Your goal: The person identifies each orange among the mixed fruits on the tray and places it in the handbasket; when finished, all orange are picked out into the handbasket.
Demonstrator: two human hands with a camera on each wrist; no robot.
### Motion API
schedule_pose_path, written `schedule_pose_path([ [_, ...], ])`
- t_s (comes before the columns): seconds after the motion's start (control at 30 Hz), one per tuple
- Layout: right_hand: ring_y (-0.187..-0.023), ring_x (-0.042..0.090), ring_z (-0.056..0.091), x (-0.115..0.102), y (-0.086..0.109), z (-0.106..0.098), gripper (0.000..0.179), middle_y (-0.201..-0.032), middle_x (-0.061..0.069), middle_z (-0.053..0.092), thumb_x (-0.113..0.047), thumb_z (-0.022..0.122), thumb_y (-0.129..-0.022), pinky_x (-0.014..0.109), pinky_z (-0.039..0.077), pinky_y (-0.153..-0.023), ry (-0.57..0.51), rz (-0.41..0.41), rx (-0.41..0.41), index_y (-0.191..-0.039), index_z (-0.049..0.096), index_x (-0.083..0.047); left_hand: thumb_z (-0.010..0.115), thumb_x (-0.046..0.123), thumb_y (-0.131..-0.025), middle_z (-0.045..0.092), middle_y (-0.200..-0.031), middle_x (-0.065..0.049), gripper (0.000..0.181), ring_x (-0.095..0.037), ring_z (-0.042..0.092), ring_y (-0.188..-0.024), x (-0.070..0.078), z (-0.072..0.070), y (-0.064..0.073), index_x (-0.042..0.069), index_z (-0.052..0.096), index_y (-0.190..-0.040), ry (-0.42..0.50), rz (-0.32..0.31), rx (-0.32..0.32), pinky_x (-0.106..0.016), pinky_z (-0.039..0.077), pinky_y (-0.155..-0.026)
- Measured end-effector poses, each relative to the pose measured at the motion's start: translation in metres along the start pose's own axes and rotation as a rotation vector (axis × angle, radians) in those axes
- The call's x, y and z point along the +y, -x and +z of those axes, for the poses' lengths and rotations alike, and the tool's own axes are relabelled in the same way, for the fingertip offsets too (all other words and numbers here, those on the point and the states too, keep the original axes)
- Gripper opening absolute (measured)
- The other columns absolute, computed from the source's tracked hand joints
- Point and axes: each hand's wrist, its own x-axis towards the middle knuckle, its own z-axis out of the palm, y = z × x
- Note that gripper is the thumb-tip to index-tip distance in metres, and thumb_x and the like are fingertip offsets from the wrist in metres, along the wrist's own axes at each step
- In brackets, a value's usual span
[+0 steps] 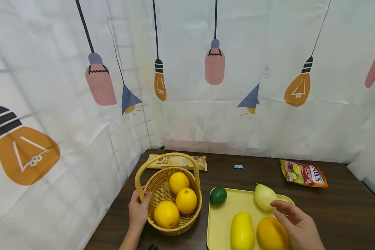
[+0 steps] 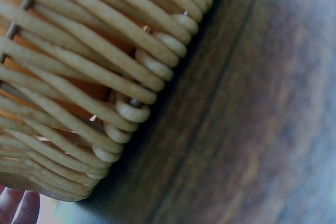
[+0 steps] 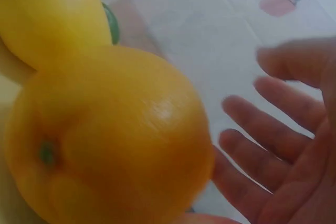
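My left hand [image 1: 139, 208] grips the wicker basket [image 1: 192, 227] at its left rim, by the foot of the arched handle. Inside lie three round yellow-orange fruits [image 1: 166, 214]. In the left wrist view the basket's woven side [image 2: 89, 40] fills the upper left, with fingertips at the lower left corner. Over the right part of the yellow tray [image 1: 218, 229], my right hand [image 1: 295, 222] is spread, holding nothing. Close by its fingers are a large orange-yellow fruit [image 3: 115, 135] and a pale green pear [image 1: 265, 197]. A long yellow fruit [image 1: 242, 231] lies beside the orange-yellow one.
At the tray's back left corner is a dark green fruit [image 1: 218, 196]. A long yellow packet [image 1: 178, 162] lies behind the basket. Farther back are a small blue wrapper [image 1: 238, 166] and a colourful snack bag [image 1: 303, 173]. Printed curtains [image 1: 187, 121] stand behind the dark table [image 1: 347, 208].
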Motion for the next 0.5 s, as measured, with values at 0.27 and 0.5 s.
schedule_pose_path([
  [0.27,-0.086,0.002,0.063,0.003,0.004,-0.018,0.043,-0.118,0.008,0.066,-0.027,0.076,-0.086,0.02,0.052,-0.071,0.133,-0.026,-0.149,-0.124,0.063,-0.012,0.064,0.007,-0.094,0.058,-0.126,-0.021,0.01,-0.035,0.055,-0.113,0.001,0.0,-0.002,-0.002,0.064,-0.089,-0.025,0.006,-0.007,-0.017,0.037,-0.08],
  [0.5,-0.064,0.009,0.055,0.016,0.003,-0.029,0.06,-0.08,-0.002,0.062,-0.029,0.077,-0.084,0.024,0.046,-0.059,0.164,-0.065,-0.332,-0.134,0.054,-0.007,0.066,0.011,-0.094,0.058,-0.126,-0.017,0.013,-0.032,0.057,-0.111,0.002,0.0,0.0,-0.001,0.064,-0.09,-0.006,-0.007,-0.002,-0.014,0.038,-0.079],
])
